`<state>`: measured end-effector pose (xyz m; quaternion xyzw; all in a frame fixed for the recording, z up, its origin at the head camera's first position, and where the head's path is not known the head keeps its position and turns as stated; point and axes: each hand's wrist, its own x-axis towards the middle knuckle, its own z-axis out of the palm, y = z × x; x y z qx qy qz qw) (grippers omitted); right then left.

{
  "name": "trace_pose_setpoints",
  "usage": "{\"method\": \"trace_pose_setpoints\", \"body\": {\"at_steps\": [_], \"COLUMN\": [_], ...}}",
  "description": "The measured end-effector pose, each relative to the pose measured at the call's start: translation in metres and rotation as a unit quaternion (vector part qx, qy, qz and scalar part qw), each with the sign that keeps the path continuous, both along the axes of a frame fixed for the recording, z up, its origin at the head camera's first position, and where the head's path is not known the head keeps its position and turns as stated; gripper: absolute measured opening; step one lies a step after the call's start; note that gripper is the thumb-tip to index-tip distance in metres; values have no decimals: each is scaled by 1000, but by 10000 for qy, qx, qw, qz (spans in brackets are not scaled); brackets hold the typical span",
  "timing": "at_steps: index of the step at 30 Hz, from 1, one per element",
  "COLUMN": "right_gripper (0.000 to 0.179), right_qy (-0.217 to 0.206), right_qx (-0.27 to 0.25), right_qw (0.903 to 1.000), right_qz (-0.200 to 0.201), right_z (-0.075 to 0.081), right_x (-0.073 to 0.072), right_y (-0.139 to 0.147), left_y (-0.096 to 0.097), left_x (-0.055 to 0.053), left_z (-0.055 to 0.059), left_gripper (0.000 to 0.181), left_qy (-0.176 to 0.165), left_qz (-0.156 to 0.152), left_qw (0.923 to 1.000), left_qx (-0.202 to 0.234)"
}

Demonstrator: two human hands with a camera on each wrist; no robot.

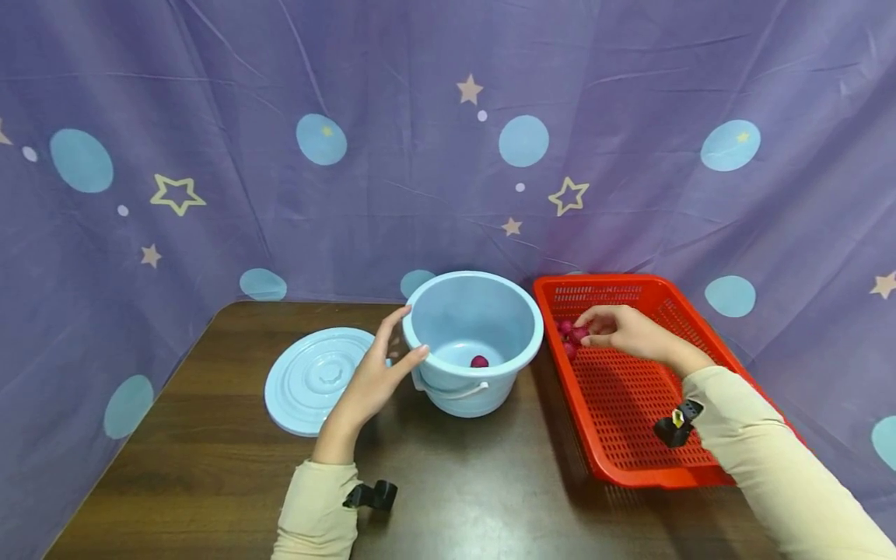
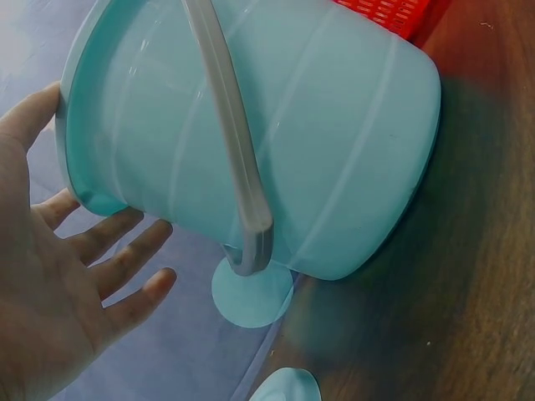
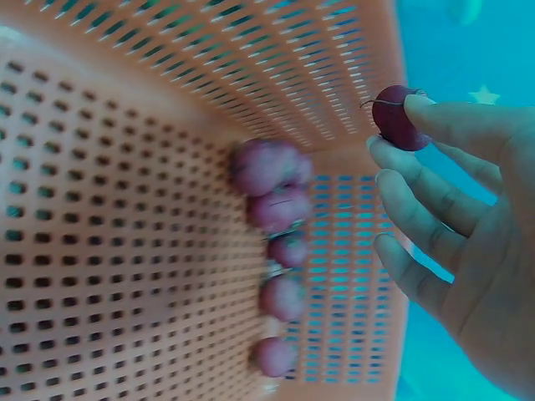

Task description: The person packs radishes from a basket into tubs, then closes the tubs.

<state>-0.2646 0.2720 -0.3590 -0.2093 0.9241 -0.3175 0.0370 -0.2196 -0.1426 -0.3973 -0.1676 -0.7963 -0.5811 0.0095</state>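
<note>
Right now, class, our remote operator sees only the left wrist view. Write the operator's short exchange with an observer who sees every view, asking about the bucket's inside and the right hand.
Operator: I see only the outside of the bucket. What's inside?
Observer: One radish shows, lying on the bottom.
Operator: Is the right hand holding anything?
Observer: Yes, it pinches another radish between thumb and fingers.

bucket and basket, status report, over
Left hand touching rim of bucket. Right hand pinching a radish; one in bucket, others in basket. Lid lying aside, bucket mouth unobstructed.
</note>
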Motion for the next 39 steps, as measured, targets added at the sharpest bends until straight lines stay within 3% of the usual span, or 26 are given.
{"method": "trace_pose_setpoints", "body": {"at_steps": [6, 14, 24, 31, 39], "right_gripper": [19, 22, 25, 25, 24], "right_qy": [379, 502, 394, 509, 346], "right_qx": [-40, -326, -598, -564, -583], "right_qw": [9992, 9982, 9970, 9958, 9955], "right_qz": [-84, 21, 300, 521, 658], "right_z": [19, 35, 48, 55, 61], "right_x": [4, 9, 15, 16, 18], "right_y": [-4, -15, -39, -59, -83], "left_y": [0, -1, 0, -1, 0], "left_x": [0, -1, 0, 0, 1], "left_z": [1, 0, 1, 1, 2], "left_gripper": [68, 67, 67, 67, 67], "left_qy": [-13, 13, -5, -9, -62], "left_qz": [-19, -56, -84, -42, -56], "left_qw": [10000, 9999, 9999, 10000, 9999], "left_qx": [17, 84, 77, 58, 66]}}
